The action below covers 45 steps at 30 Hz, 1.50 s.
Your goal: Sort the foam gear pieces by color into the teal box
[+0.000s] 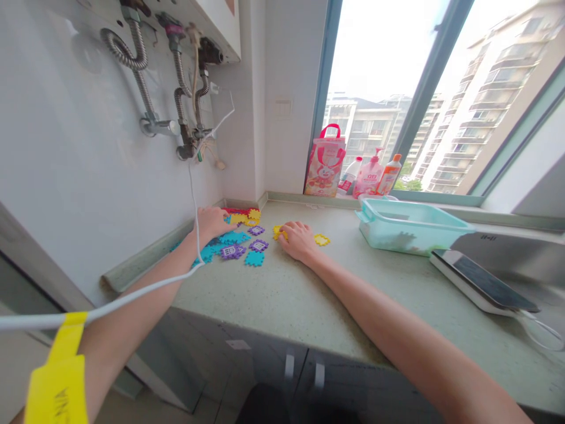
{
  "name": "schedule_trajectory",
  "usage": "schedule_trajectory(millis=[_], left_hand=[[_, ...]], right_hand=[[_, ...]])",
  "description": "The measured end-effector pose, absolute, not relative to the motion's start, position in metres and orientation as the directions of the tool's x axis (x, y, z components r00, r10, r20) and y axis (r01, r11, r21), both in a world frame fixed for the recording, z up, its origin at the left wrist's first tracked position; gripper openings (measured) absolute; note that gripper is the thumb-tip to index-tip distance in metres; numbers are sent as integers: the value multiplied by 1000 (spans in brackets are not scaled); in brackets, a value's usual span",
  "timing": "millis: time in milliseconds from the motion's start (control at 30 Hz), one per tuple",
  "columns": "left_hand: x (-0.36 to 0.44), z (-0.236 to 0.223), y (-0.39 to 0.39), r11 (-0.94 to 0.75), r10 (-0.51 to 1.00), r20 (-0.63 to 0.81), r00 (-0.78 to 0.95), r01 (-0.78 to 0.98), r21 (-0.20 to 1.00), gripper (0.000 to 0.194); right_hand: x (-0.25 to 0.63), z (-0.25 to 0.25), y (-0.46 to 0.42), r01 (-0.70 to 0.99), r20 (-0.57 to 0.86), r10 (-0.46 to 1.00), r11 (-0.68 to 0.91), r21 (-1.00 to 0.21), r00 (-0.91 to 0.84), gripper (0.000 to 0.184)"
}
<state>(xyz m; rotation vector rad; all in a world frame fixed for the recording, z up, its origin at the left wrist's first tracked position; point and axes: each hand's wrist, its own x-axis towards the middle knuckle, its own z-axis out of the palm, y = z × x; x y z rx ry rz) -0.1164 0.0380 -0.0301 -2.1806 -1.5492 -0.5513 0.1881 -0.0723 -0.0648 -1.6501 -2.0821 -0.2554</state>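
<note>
My left hand (pixel 212 222) reaches to the back left of the counter, over a pile of flat interlocking plastic pieces. Its fingers are bent together; what they hold, if anything, is hidden, with a bit of blue at the fingertips. Beside it lie red pieces (pixel 237 211), yellow pieces (pixel 253 217) and blue pieces (pixel 236 237). Purple window-shaped pieces (pixel 258 245) and a blue piece (pixel 255 258) lie between my hands. My right hand (pixel 298 239) rests on the counter, fingers curled on a yellow piece (pixel 277 232). Right of it lies a yellow frame-shaped piece (pixel 322 239).
A white cable (pixel 145 290) with a yellow tag (pixel 59 377) crosses my left forearm. A turquoise bin (pixel 397 232) stands right, near a phone on a white block (pixel 483 282) by the metal sink (pixel 521 253). Bottles (pixel 368 176) and a pink bag (pixel 325 165) line the windowsill.
</note>
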Motion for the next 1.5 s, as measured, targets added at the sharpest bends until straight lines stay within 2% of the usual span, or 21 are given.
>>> schedule_trajectory(millis=[100, 200, 267, 333, 400, 433, 533, 633, 733, 867, 933, 1000, 1100, 1200, 1267, 1333, 1400, 1500], left_hand=[[-98, -25, 32, -495, 680, 597, 425, 867, -54, 51], [-75, -10, 37, -706, 635, 485, 601, 706, 49, 56], [-67, 1, 49, -731, 651, 435, 622, 669, 138, 55], [-71, 6, 63, -651, 702, 510, 497, 739, 175, 48], [-84, 3, 77, -508, 725, 598, 343, 852, 127, 43], [-93, -1, 82, -445, 735, 598, 319, 893, 72, 42], [-116, -15, 94, -370, 805, 471, 361, 926, -77, 42], [-126, -22, 99, -343, 863, 359, 355, 934, -99, 49], [-127, -24, 102, -376, 871, 290, 397, 918, -126, 43], [-128, -23, 101, -406, 825, 340, 452, 892, -199, 34], [-129, -19, 98, -421, 774, 433, 462, 886, -193, 33], [-127, -11, 92, -448, 698, 565, 440, 884, -134, 35], [-106, 0, 73, -577, 562, 699, 442, 815, -52, 36], [-65, 2, 41, -789, 430, 636, 641, 609, -80, 35], [-37, -3, 21, -893, 332, 559, 760, 444, -74, 36], [-18, -10, 10, -926, 290, 525, 800, 373, -57, 39], [-16, -14, 13, -911, 332, 509, 794, 410, -45, 42], [-42, -15, 38, -774, 530, 477, 701, 629, -65, 44]], right_hand=[[188, -64, -70, 950, 485, 868, 231, -211, -103, 39], [191, -63, -67, 935, 477, 879, 180, -307, -13, 45], [194, -64, -65, 920, 450, 893, 201, -335, -31, 47], [196, -66, -64, 911, 423, 896, 278, -304, -132, 47], [196, -68, -63, 904, 401, 882, 358, -233, -246, 43], [196, -69, -62, 902, 393, 875, 382, -202, -283, 40], [194, -70, -62, 911, 393, 872, 378, -165, -291, 33], [192, -68, -63, 928, 412, 879, 333, -168, -241, 34], [192, -67, -64, 927, 428, 874, 330, -178, -229, 34], [192, -68, -65, 919, 451, 861, 348, -187, -235, 35], [193, -69, -65, 912, 473, 848, 363, -192, -238, 36], [193, -68, -65, 902, 508, 828, 383, -201, -238, 40], [192, -66, -67, 882, 584, 777, 423, -207, -236, 54], [189, -65, -69, 851, 656, 719, 475, -224, -230, 63], [188, -65, -68, 835, 674, 716, 475, -278, -183, 53], [190, -64, -66, 837, 658, 741, 441, -324, -136, 38], [198, -57, -65, 862, 650, 750, 406, -304, -124, 32], [228, -32, -73, 903, 722, 665, 408, -136, -192, 29]])
